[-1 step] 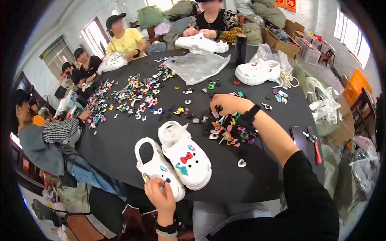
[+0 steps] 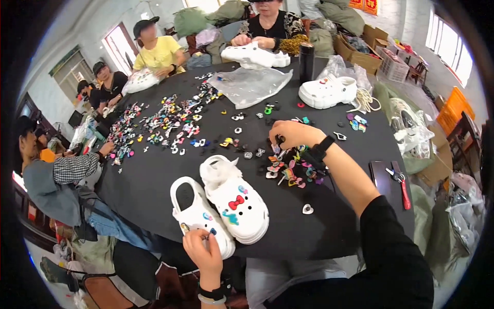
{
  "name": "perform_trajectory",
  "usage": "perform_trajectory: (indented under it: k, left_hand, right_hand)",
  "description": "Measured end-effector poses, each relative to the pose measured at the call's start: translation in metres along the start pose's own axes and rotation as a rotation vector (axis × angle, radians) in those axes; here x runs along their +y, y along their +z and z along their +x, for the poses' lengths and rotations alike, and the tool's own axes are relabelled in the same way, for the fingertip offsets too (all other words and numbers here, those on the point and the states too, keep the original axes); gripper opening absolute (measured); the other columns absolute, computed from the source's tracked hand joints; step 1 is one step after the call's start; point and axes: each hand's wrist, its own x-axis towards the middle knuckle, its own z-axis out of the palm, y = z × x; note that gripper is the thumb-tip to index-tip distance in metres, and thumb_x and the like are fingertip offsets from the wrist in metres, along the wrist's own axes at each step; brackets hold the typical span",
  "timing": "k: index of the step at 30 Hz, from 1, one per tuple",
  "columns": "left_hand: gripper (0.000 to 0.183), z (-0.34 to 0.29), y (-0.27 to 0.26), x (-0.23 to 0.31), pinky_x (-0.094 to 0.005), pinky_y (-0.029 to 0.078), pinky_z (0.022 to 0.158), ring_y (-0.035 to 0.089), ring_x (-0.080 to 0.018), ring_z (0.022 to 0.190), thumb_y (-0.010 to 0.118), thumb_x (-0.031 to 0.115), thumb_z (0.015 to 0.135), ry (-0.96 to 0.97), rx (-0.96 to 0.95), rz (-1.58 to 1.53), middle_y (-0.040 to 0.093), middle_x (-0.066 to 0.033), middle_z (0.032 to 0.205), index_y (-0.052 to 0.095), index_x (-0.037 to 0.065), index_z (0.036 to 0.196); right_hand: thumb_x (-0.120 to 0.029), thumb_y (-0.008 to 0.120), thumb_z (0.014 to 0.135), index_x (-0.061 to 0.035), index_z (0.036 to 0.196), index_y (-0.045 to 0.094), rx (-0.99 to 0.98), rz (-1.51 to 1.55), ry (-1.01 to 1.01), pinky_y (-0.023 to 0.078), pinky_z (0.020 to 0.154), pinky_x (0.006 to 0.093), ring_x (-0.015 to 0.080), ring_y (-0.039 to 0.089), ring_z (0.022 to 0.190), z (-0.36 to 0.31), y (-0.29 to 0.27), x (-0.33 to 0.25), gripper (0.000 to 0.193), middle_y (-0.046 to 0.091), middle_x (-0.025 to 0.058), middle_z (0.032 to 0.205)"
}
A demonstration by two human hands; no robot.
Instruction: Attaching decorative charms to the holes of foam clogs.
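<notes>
Two white clogs stand side by side at the table's near edge. The right clog (image 2: 241,213) carries a red bow charm (image 2: 236,202), a blue-green charm and a swirl charm. My left hand (image 2: 201,251) is closed over the toe of the left clog (image 2: 223,238), with a small dark blue charm (image 2: 212,233) at its fingertips. Farther right, my right hand (image 2: 294,135) reaches into a pile of colourful shoe charms (image 2: 292,172). Its fingers are bent together; what they grip is hidden.
Many loose charms (image 2: 175,121) lie scattered across the black table (image 2: 154,185). Beyond them are a clear plastic bag (image 2: 250,85), a black bottle (image 2: 306,62) and another white clog (image 2: 328,92). A phone (image 2: 382,180) and keys (image 2: 397,176) lie at right. Several people sit around the table.
The view has shifted very slightly. Both hands and the clogs stay in place.
</notes>
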Motion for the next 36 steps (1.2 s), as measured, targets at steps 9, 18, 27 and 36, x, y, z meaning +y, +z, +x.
perform_trajectory:
  k: [9, 18, 27, 36]
  left_hand:
    - [0.011, -0.005, 0.000, 0.001, -0.0382, 0.035, 0.079, 0.043, -0.0269, 0.083, 0.057, 0.008, 0.088, -0.027, -0.024, 0.008, 0.046, -0.0116, 0.088, 0.051, 0.000, 0.093]
    - [0.012, -0.005, 0.000, 0.003, -0.0409, 0.035, 0.080, 0.045, -0.0292, 0.086, 0.060, 0.006, 0.085, -0.082, -0.008, -0.001, 0.050, -0.0118, 0.090, 0.052, 0.002, 0.093]
    - [0.012, -0.003, -0.001, 0.004, -0.0413, 0.036, 0.081, 0.046, -0.0292, 0.086, 0.060, 0.007, 0.085, -0.071, -0.016, 0.005, 0.052, -0.0116, 0.089, 0.052, 0.003, 0.093]
    - [0.012, -0.006, 0.000, 0.002, -0.0424, 0.036, 0.081, 0.047, -0.0307, 0.087, 0.060, 0.006, 0.085, -0.053, -0.001, -0.021, 0.052, -0.0129, 0.090, 0.053, 0.002, 0.094]
  right_hand:
    - [-0.006, 0.074, 0.070, -0.0083, 0.100, 0.068, 0.512, 0.183, -0.023, 0.049, 0.089, 0.0352, 0.0228, 0.057, 0.105, -0.038, -0.034, -0.023, 0.031, 0.064, 0.0070, 0.103]
    - [-0.004, 0.063, 0.092, -0.0009, 0.114, 0.061, 0.820, 0.833, 0.130, 0.058, 0.080, 0.0268, 0.0111, 0.065, 0.092, -0.034, -0.040, -0.013, 0.022, 0.066, 0.0042, 0.107]
    - [-0.005, 0.065, 0.089, -0.0052, 0.115, 0.062, 0.755, 0.496, 0.196, 0.053, 0.083, 0.0340, 0.0179, 0.063, 0.105, -0.036, -0.035, -0.015, 0.026, 0.066, 0.0043, 0.114]
    - [-0.040, 0.078, 0.077, -0.0044, 0.123, 0.063, 0.060, -0.182, 0.621, 0.048, 0.095, 0.0423, 0.0367, 0.060, 0.112, -0.068, -0.015, 0.026, 0.060, 0.065, 0.0215, 0.119]
